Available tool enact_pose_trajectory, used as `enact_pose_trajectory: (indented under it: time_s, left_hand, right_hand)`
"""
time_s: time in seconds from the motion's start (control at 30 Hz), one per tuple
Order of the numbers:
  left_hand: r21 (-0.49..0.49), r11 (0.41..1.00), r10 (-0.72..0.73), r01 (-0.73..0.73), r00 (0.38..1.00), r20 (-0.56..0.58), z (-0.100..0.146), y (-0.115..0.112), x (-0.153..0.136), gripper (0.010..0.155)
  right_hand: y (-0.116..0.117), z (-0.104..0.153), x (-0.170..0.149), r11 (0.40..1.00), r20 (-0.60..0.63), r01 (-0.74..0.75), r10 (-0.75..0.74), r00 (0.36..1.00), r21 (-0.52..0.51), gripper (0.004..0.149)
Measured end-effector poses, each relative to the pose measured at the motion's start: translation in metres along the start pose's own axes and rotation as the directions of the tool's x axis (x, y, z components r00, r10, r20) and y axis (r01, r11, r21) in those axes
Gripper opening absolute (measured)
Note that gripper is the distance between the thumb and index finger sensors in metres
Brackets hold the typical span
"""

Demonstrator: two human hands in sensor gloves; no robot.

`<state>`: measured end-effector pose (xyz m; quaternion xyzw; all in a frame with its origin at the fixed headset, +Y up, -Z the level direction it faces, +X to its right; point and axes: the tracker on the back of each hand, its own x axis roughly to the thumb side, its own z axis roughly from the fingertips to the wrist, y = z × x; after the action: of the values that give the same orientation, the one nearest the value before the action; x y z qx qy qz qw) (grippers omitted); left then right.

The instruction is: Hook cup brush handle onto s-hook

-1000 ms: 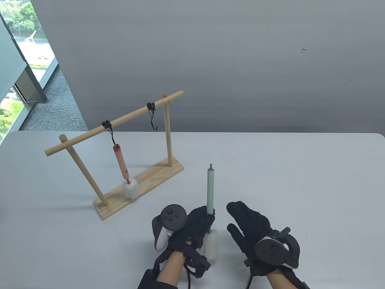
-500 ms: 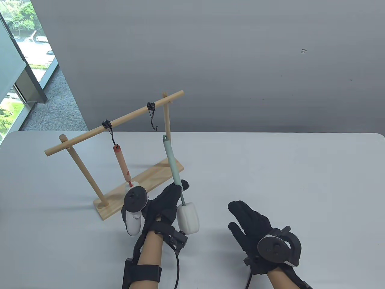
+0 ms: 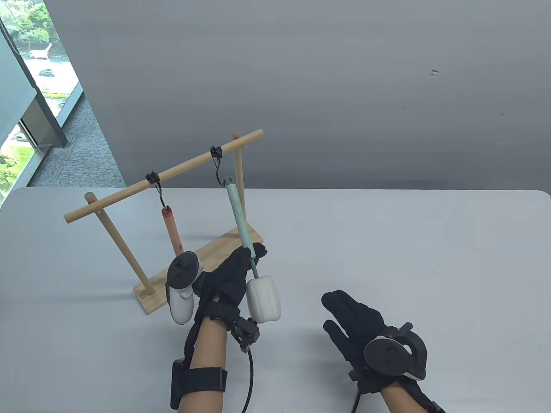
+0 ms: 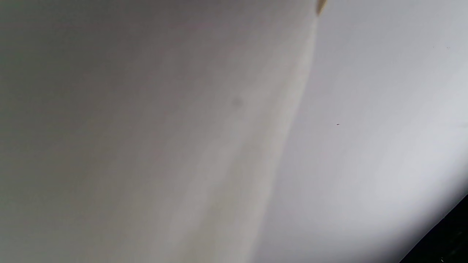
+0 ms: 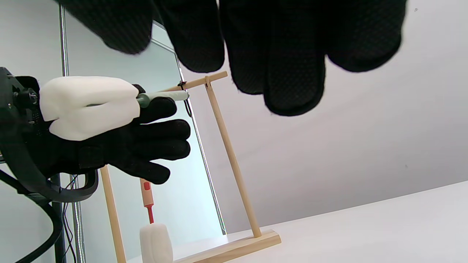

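Note:
My left hand [image 3: 241, 269] grips the green cup brush [image 3: 238, 214] low on its handle, just above the white sponge head [image 3: 263, 299], and holds it up in the air. The handle's top end is right at the free black s-hook [image 3: 218, 168] on the wooden rack's bar [image 3: 172, 172]; I cannot tell whether it hangs on it. In the right wrist view the left hand [image 5: 153, 124] holds the brush [image 5: 87, 106] level. My right hand [image 3: 351, 316] rests open and empty on the table. The left wrist view shows only blurred grey surface.
A red-handled brush [image 3: 172, 228] hangs from the left s-hook [image 3: 157, 189]; its sponge [image 5: 155, 243] hangs just above the rack's wooden base [image 3: 215, 258]. The white table [image 3: 409, 258] stretches right of the rack. A grey wall is behind, a window at far left.
My left hand lifted the green brush off the table and carried it up and left to the rack, bringing the handle's tip up to the right s-hook. The right hand barely moved.

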<state>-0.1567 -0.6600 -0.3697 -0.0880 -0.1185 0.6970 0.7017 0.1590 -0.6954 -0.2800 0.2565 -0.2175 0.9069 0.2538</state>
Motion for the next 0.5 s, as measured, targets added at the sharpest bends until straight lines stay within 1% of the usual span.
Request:
enact_pose_trajectory:
  time_s: [0.17,0.5]
  left_hand:
    - [0.016,1.000,0.017,-0.017,1.000,0.001,0.001,0.006,-0.001,0.056]
    - [0.044,0.995,0.093,-0.092,0.996,-0.014,0.009,0.015,-0.017,0.057]
  right_hand:
    - [0.000,0.000,-0.001,1.000,-0.005,0.006,-0.006,1.000,0.004,0.058]
    - [0.001,0.000,0.000,1.000,-0.002,0.000,0.000,1.000,0.020,0.057]
